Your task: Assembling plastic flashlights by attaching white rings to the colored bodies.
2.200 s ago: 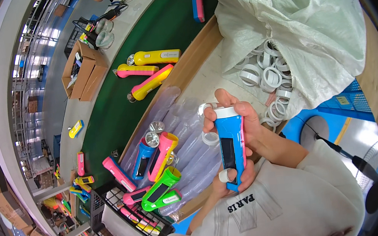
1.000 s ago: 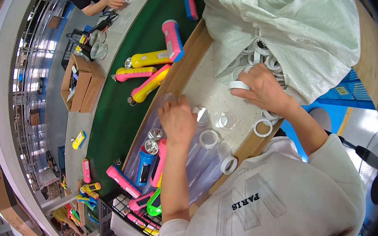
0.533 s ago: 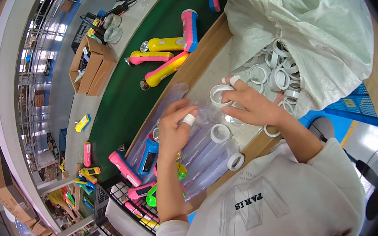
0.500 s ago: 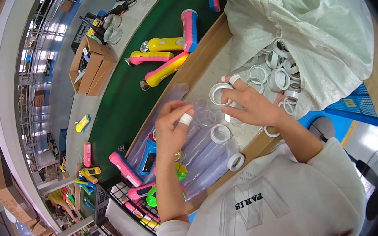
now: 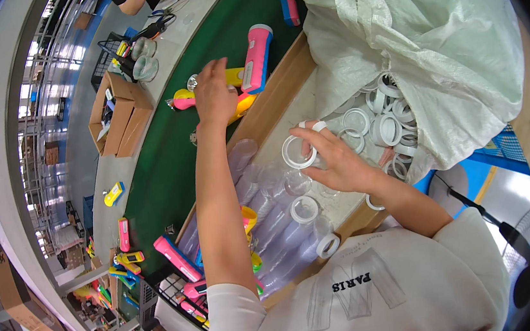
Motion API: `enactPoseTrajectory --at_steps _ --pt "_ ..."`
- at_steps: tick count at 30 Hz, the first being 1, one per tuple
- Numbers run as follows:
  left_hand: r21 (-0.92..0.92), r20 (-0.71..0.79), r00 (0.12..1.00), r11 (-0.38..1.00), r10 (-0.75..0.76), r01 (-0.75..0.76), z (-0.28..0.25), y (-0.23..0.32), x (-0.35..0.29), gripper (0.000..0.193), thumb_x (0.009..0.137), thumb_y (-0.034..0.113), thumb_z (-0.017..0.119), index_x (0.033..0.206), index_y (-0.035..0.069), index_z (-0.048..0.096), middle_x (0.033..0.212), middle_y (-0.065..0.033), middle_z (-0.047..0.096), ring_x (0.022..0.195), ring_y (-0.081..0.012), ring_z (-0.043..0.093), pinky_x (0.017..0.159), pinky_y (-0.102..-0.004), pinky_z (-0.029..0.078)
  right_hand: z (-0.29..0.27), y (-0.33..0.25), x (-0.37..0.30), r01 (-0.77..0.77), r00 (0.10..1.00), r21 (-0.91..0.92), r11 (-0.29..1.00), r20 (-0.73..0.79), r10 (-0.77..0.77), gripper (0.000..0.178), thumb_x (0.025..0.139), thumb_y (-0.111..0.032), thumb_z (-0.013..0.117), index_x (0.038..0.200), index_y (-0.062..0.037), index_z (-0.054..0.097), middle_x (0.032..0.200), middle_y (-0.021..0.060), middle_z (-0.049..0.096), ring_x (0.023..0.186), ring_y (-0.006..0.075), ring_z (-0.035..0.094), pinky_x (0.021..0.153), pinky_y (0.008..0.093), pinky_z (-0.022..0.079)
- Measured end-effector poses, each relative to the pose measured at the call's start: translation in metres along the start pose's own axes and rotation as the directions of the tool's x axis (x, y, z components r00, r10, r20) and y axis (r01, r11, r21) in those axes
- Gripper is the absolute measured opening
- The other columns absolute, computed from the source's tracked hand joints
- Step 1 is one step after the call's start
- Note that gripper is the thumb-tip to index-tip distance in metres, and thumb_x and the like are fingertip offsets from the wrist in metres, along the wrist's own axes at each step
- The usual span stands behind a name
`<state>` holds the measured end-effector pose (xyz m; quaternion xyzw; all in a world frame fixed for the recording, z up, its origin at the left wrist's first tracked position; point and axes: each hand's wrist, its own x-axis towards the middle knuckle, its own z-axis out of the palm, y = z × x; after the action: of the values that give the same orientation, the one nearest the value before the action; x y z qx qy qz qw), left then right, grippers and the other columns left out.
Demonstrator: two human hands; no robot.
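Observation:
My left hand (image 5: 215,98) is stretched over a small group of flashlights on the green conveyor belt (image 5: 166,150). Its fingers are extended and partly cover a yellow flashlight (image 5: 234,76) and a pink-and-yellow flashlight (image 5: 182,99); I see no grip on either. Beside them leans a pink-and-blue flashlight (image 5: 257,56). Between thumb and fingers my right hand (image 5: 337,161) holds a white ring (image 5: 289,160), above a tray with clear plastic sleeves (image 5: 278,229) of stacked round clear discs. White tape is on a right finger. Two white rings lie on the sleeve ends.
A woven white sack (image 5: 436,70) spills several white rings (image 5: 385,130) at the right. Wooden tray edges (image 5: 285,76) border the belt. Beyond it stand a cardboard box (image 5: 127,112) and glass-like cups (image 5: 145,68). A black wire basket (image 5: 178,291) with flashlights is at lower left.
My left hand has moved from above the clear sleeves out to the flashlights on the belt. My right hand keeps the white ring, shifted slightly left and down.

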<state>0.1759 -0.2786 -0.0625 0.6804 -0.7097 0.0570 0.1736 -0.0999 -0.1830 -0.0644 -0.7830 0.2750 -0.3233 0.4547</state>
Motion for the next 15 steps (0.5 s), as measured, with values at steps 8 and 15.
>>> enactPoseTrajectory --at_steps 8,15 --pt "0.278 0.617 0.776 0.959 -0.126 -0.065 -0.006 0.013 0.021 0.044 0.079 0.008 0.063 0.121 0.021 0.059 0.123 -0.0050 0.054 0.121 -0.0287 0.046 0.098 -0.0591 0.035 -0.006 0.006 0.003 0.022 0.998 0.035 0.999 -0.068 -0.020 0.069 0.074 0.006 0.066 0.137 -0.0039 0.041 0.093 0.0116 0.050 0.092 0.0260 0.056 0.087 0.0364 0.047" --pt "0.159 0.301 0.948 0.986 -0.100 0.054 -0.073 -0.061 -0.105 0.058 0.066 -0.005 0.071 0.118 0.017 0.061 0.119 -0.0067 0.056 0.117 -0.0290 0.051 0.100 -0.0487 0.040 0.003 -0.005 0.002 -0.031 0.999 0.180 0.983 0.028 0.026 0.068 0.074 0.007 0.068 0.136 -0.0067 0.045 0.096 0.0085 0.052 0.090 0.0212 0.054 0.099 0.0369 0.044"
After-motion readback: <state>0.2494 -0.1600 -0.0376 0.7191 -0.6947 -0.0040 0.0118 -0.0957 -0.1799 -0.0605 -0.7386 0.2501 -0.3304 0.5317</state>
